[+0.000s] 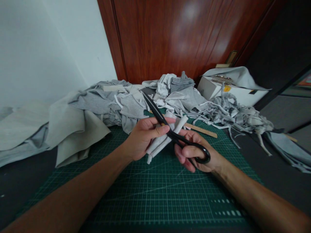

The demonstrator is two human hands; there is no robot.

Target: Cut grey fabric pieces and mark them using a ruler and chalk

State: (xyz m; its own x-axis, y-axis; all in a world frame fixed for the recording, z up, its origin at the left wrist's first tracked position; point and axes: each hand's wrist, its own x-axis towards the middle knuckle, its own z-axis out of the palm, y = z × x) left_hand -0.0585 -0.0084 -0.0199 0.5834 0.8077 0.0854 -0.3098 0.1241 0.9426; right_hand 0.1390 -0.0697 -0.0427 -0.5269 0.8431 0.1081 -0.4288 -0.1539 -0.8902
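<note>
A pair of black scissors (155,108) points up and to the left across the middle of the view, its blades lying together. My right hand (198,152) is closed about the handle loops. A small light grey piece of fabric (159,145) with curled edges is gripped in my left hand (145,136), whose thumb lies against the scissors near the pivot. The fabric passes behind the scissors, so part of it is hidden. Both hands are above the green cutting mat (155,194).
Grey and white fabric (97,100) is heaped along the back and left. Cut strips (240,113) lie tangled at the right, before a white box (211,87). A wooden ruler (201,129) rests on the mat. Behind stand a brown door (170,35) and white wall (60,42).
</note>
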